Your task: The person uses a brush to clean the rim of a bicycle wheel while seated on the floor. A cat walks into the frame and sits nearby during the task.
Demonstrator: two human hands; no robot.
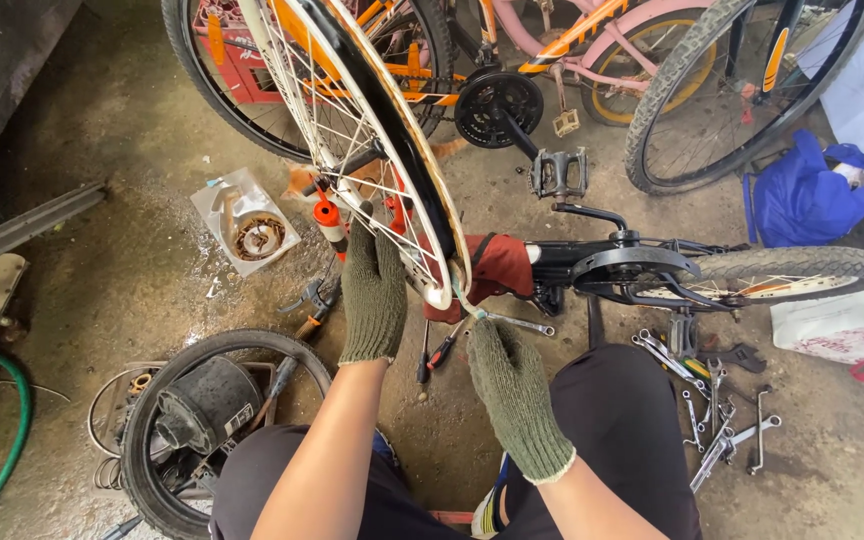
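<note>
A white spoked bicycle wheel (372, 130) with a black tyre stands upright in front of me. My left hand (372, 290), in a green knit glove, rests flat against the spokes and rim near the wheel's lowest part. My right hand (512, 395), also gloved, is closed on a thin light strip (464, 298) that comes off the rim's bottom edge. Behind the rim lies a red cloth (500, 265). My knees in dark trousers fill the bottom of the view.
Several wrenches (712, 400) lie on the concrete at right, beside a small bicycle (712, 270) lying on its side. Pliers and screwdrivers (432, 350) sit below the wheel. A loose tyre with a black motor part (207, 405) is at left. More bicycles (572, 50) stand behind; a blue bag (812, 195) is far right.
</note>
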